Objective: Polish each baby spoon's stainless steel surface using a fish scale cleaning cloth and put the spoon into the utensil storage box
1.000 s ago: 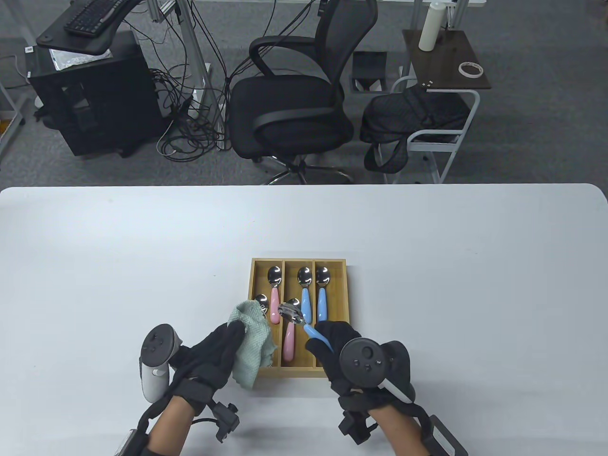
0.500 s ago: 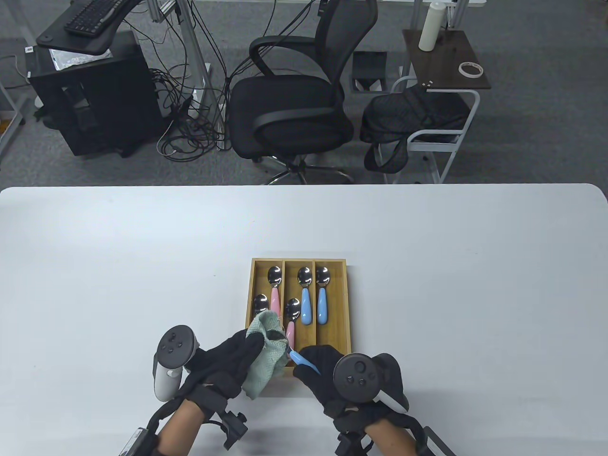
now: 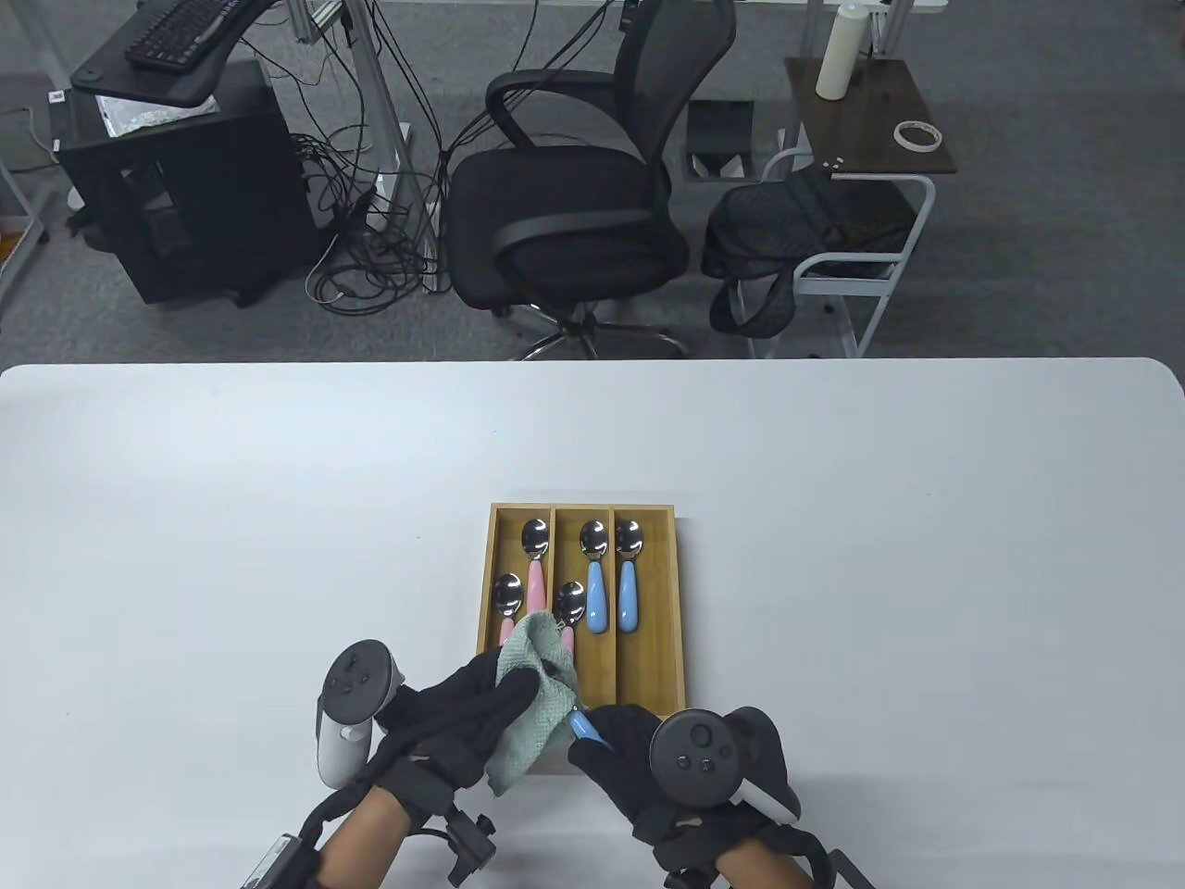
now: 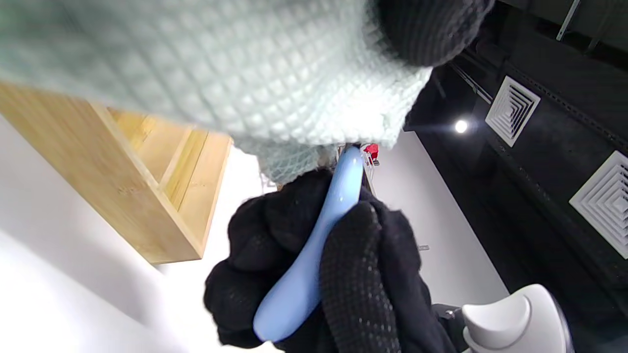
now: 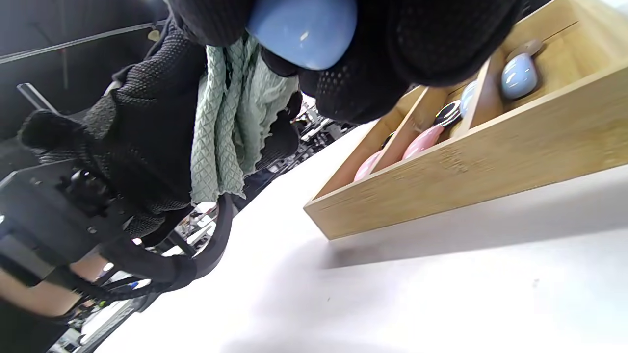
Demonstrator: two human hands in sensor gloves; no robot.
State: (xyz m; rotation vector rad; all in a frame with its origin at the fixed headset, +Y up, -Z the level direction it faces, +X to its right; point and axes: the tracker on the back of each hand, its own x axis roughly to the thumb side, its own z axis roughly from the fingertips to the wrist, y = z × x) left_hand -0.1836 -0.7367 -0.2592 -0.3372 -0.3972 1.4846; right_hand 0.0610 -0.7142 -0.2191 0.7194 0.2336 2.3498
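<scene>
Counter (image 3: 833,556): smooth white, bears all.
Storage box (image 3: 650,593): bamboo, three channels, five spoons inside, just beyond the fingers.
Cloth (image 3: 535,708): pale green waffle weave, bunched in left hand (image 3: 444,722), fingers curled around it.
Spoon (image 4: 314,255): glossy blue handle gripped by right hand (image 3: 648,750); bowl hidden inside cloth.
Advice: rub the steel bowl firmly, keep the handle steady.

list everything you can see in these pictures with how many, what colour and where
Utensil storage box: one, wooden, table centre.
Spoons in box: five; three pink-handled, two blue-handled.
Blue spoon: one, in right grip, bowl inside cloth.
Cleaning cloth: one, pale green, in left grip.
Table: one, white.
Office chair: one, black, behind table.
Left hand: black glove, grips cloth.
Right hand: black glove, grips spoon handle.
</scene>
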